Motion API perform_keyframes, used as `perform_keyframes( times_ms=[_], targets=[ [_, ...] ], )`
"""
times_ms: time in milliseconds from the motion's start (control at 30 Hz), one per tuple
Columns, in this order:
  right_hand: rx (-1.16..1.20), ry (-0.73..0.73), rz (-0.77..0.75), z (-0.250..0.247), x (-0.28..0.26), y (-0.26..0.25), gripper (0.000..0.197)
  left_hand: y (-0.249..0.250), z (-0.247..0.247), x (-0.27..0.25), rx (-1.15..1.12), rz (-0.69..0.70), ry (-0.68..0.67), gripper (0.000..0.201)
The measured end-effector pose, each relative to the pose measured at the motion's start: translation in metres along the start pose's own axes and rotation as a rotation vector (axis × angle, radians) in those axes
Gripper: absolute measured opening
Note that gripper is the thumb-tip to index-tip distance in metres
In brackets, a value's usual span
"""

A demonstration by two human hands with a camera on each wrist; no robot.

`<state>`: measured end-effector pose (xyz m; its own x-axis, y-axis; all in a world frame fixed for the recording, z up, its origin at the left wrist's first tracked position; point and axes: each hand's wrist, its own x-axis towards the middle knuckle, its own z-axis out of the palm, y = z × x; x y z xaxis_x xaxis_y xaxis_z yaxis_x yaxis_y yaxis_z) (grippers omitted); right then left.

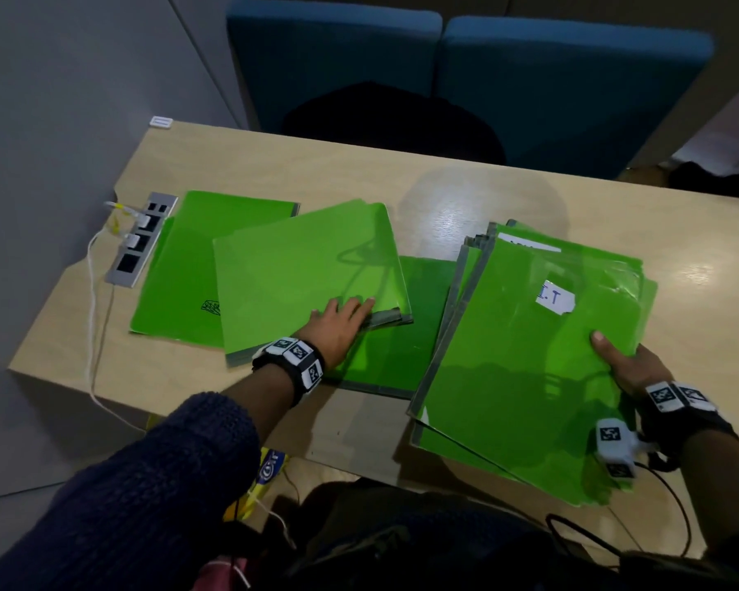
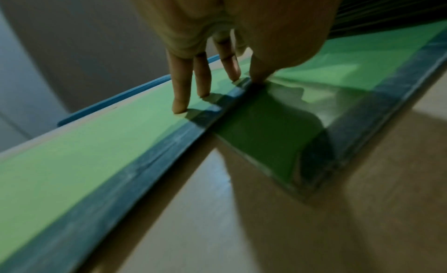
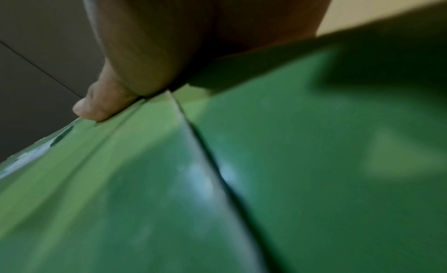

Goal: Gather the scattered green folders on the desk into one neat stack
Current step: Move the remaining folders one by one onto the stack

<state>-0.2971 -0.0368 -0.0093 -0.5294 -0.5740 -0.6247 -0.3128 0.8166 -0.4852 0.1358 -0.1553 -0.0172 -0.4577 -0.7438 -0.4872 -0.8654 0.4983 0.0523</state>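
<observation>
Several green folders lie on the wooden desk [image 1: 444, 198]. One folder [image 1: 176, 270] sits at the far left, and a second folder [image 1: 304, 266] overlaps it. My left hand [image 1: 346, 311] rests on the second folder's near right corner with straight fingers [image 2: 180, 97], its thumb at the dark spine edge. A third folder [image 1: 402, 334] lies under that corner. On the right, a fanned stack of folders [image 1: 530, 368] carries a white "I.T" label [image 1: 555, 298]. My right hand [image 1: 623, 360] grips its right edge, thumb [image 3: 96, 107] on top and fingers hidden beneath.
A recessed socket strip [image 1: 139, 245] with white plugs and a cable [image 1: 90, 317] sits at the desk's left edge. Blue seats [image 1: 551, 78] and a dark chair back [image 1: 393, 121] stand beyond the far edge. A yellow packet [image 1: 269, 467] lies below the near edge.
</observation>
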Motion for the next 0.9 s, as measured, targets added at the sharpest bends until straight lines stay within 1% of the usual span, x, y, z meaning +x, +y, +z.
perform_keyframes(
  times_ms=[100, 133, 167, 200, 233, 333, 367, 433, 467, 567, 633, 700, 733, 800, 833, 867, 900],
  targets=[
    [0.019, 0.008, -0.005, 0.001, -0.001, -0.002, 0.142, 0.01, -0.002, 0.006, 0.008, -0.021, 0.001, 0.093],
    [0.024, 0.005, 0.001, 0.001, -0.004, -0.005, 0.138, 0.013, -0.003, 0.007, -0.008, -0.028, -0.004, 0.095],
    [0.034, 0.0, -0.009, 0.002, -0.008, -0.008, 0.129, 0.015, -0.005, 0.008, -0.011, -0.026, -0.006, 0.098],
    [0.043, -0.002, -0.011, 0.003, -0.012, -0.011, 0.12, 0.018, -0.006, 0.008, 0.007, -0.019, 0.0, 0.101],
    [0.051, -0.001, -0.019, 0.003, -0.014, -0.012, 0.116, 0.019, -0.007, 0.007, 0.047, -0.008, 0.017, 0.102],
    [0.057, 0.02, -0.022, 0.004, -0.01, -0.011, 0.138, 0.02, -0.011, 0.003, 0.155, 0.007, 0.09, 0.1],
    [0.057, 0.011, -0.025, 0.003, -0.009, -0.01, 0.135, 0.02, -0.014, 0.002, 0.157, 0.004, 0.115, 0.098],
    [0.05, -0.004, -0.019, 0.003, -0.012, -0.012, 0.117, 0.02, -0.026, -0.003, 0.08, -0.039, 0.175, 0.091],
    [0.052, -0.005, -0.018, 0.003, -0.012, -0.012, 0.117, 0.018, -0.035, -0.004, 0.035, -0.077, 0.228, 0.083],
    [0.034, 0.011, -0.027, 0.003, -0.004, -0.006, 0.141, 0.009, -0.071, -0.002, -0.021, -0.183, 0.457, 0.057],
    [0.013, 0.005, -0.019, 0.003, -0.001, -0.003, 0.146, 0.006, -0.088, 0.0, -0.045, -0.185, 0.516, 0.053],
    [0.009, -0.002, -0.021, 0.002, 0.0, -0.002, 0.146, 0.009, -0.101, 0.001, -0.092, -0.138, 0.574, 0.058],
    [0.008, -0.003, -0.021, 0.002, 0.0, -0.002, 0.145, 0.012, -0.107, -0.001, -0.098, -0.107, 0.638, 0.063],
    [0.014, -0.002, -0.021, 0.002, -0.001, -0.003, 0.145, 0.022, -0.118, -0.007, -0.071, -0.014, 0.865, 0.068],
    [0.024, -0.006, -0.031, 0.002, -0.001, -0.003, 0.143, 0.029, -0.122, -0.011, -0.062, 0.059, 0.976, 0.067],
    [0.028, -0.008, -0.035, 0.001, -0.005, -0.004, 0.14, 0.038, -0.125, -0.015, -0.059, 0.142, 1.056, 0.063],
    [0.03, -0.004, -0.046, 0.001, -0.006, -0.005, 0.139, 0.048, -0.126, -0.019, -0.056, 0.233, 1.096, 0.058]
  ],
)
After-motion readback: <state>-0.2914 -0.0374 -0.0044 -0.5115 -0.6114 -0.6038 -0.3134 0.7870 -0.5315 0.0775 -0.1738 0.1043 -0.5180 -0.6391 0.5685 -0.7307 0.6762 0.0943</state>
